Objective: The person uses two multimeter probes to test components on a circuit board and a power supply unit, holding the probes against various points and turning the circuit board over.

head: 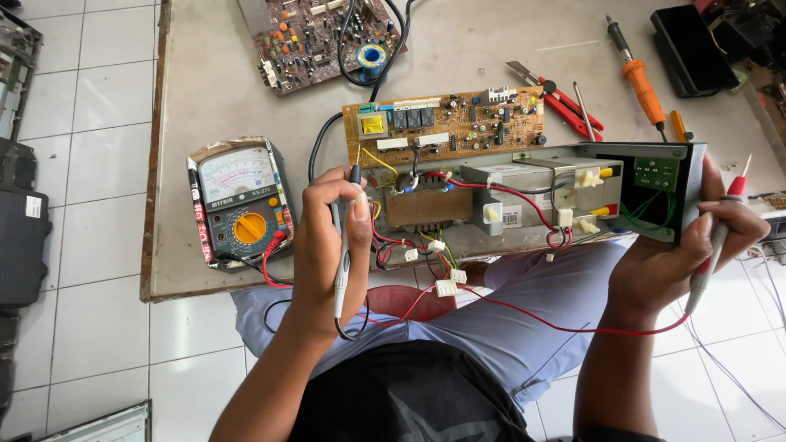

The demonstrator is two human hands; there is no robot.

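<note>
**Probing an opened chassis**

Holding the black probe [344, 245] upright, the left hand [327, 237] is clamped around it, tip at the chassis [524, 196] wiring. The right hand [696, 254] grips the chassis end and red probe [720, 233]. Meter [239, 203] lies left.

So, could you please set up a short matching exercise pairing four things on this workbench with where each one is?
Things:
1. black meter probe
2. red meter probe
3. yellow-dialled analogue multimeter
4. orange-handled soldering iron

Places:
A. lying at the table's far right
B. in the left hand
C. at the table's left edge
D. in the right hand

Pairs: 1-B, 2-D, 3-C, 4-A
</note>
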